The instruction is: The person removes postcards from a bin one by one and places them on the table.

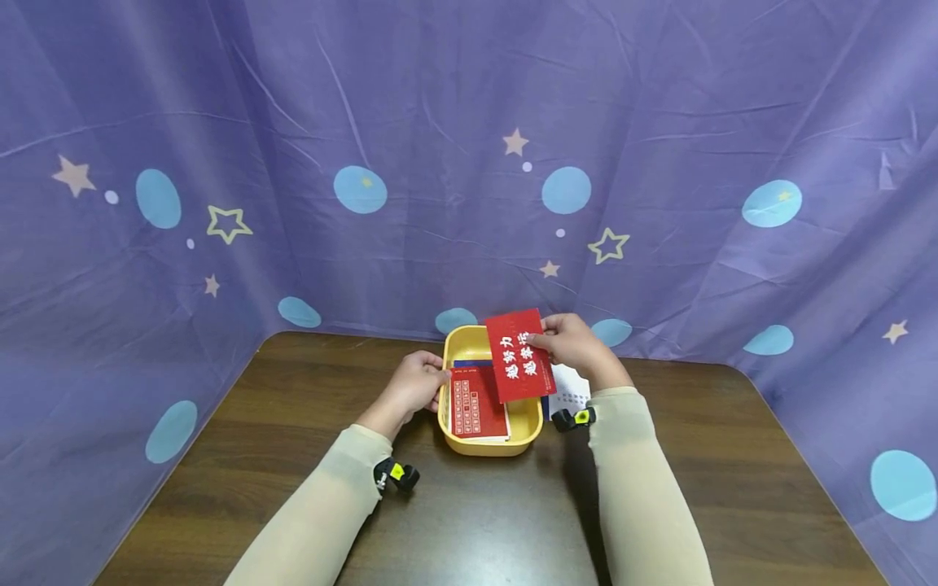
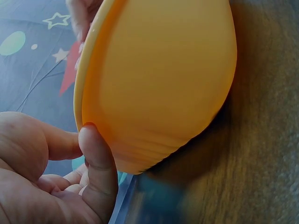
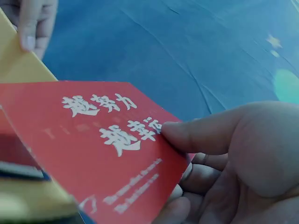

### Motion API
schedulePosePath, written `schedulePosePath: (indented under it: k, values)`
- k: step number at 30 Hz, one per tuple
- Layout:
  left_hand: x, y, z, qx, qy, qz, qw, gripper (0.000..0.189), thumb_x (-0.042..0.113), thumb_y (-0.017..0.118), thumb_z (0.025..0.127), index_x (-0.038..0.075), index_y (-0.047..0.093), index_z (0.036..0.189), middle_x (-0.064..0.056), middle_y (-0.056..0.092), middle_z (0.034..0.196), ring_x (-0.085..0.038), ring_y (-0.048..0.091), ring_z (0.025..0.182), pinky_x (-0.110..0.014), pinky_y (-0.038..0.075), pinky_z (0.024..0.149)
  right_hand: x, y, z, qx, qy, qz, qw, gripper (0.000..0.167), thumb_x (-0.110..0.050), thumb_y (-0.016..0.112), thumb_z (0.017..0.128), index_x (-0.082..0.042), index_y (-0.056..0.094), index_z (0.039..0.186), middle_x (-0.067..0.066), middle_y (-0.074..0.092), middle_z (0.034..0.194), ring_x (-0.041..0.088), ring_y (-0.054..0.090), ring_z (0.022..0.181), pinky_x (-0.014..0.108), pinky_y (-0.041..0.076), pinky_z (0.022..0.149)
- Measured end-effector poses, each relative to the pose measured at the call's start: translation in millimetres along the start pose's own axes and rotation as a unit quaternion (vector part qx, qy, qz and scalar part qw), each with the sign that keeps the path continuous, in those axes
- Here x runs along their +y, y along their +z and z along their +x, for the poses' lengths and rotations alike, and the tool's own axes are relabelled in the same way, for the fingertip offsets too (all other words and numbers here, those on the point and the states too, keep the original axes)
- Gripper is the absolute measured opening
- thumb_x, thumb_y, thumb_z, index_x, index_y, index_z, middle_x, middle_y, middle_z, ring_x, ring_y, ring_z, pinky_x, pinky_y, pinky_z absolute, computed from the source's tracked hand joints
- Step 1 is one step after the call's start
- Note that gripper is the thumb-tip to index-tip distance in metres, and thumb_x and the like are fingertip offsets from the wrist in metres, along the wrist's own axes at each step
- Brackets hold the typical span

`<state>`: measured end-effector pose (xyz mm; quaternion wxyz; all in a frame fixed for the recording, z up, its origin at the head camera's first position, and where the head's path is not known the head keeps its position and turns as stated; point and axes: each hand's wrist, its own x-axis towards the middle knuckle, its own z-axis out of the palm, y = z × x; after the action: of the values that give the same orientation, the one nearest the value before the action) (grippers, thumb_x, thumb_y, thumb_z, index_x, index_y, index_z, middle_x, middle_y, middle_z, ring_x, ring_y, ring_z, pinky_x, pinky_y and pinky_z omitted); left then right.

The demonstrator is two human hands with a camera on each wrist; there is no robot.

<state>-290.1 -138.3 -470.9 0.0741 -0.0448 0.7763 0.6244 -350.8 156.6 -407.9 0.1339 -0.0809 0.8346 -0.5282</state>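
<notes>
My left hand (image 1: 412, 386) pinches the left rim of a yellow plastic basin (image 1: 487, 448), its thumb on the outer wall (image 2: 163, 79) in the left wrist view. Between thumb and fingers, my right hand (image 1: 580, 342) holds a red card (image 3: 79, 135) with white Chinese characters by its right edge. The card is tilted over the basin's right side and covers part of the opening. Inside the basin lies another red card (image 1: 493, 399) with a grid of pale symbols, and a blue edge (image 1: 469, 363) shows behind it.
A white sheet with small grey marks (image 1: 570, 392) lies right of the basin, partly under my right wrist. The brown wooden table (image 1: 293, 423) meets a purple curtain (image 1: 440, 244) with stars and blue ovals at the back and sides.
</notes>
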Motion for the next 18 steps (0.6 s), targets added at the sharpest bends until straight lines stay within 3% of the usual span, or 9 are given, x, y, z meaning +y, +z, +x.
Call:
schedulePosePath:
  k: [6, 14, 18]
  values:
    - [0.1, 3.1, -0.7, 0.000, 0.002, -0.001, 1.0000, 0.035, 0.004, 0.063, 0.110, -0.013, 0.056, 0.139, -0.019, 0.072, 0.098, -0.013, 0.060, 0.057, -0.023, 0.057, 0.047, 23.5, -30.9, -17.2, 0.040, 0.019, 0.034, 0.9984, 0.021, -0.018, 0.070, 0.112, 0.003, 0.073, 0.113, -0.002, 0.072, 0.084, 0.011, 0.065, 0.076, 0.026, 0.057, 0.067]
    - [-1.9, 1.0, 0.8, 0.002, -0.008, 0.005, 1.0000, 0.034, 0.005, 0.063, 0.111, -0.011, 0.056, 0.140, -0.024, 0.072, 0.106, -0.013, 0.059, 0.059, -0.022, 0.056, 0.048, 48.0, -71.6, -34.1, 0.069, 0.052, -0.038, 0.9955, 0.034, -0.034, 0.068, 0.114, -0.001, 0.072, 0.120, -0.001, 0.075, 0.088, 0.015, 0.070, 0.078, 0.032, 0.061, 0.071]
    - [-3.3, -0.8, 2.7, 0.000, -0.006, 0.007, 1.0000, 0.037, 0.005, 0.063, 0.111, -0.012, 0.055, 0.142, -0.025, 0.072, 0.106, -0.014, 0.060, 0.060, -0.023, 0.056, 0.049, 62.4, -77.0, -35.4, 0.065, 0.077, 0.018, 0.9948, 0.031, -0.028, 0.069, 0.113, 0.002, 0.068, 0.124, 0.002, 0.076, 0.094, 0.014, 0.072, 0.081, 0.031, 0.066, 0.075]
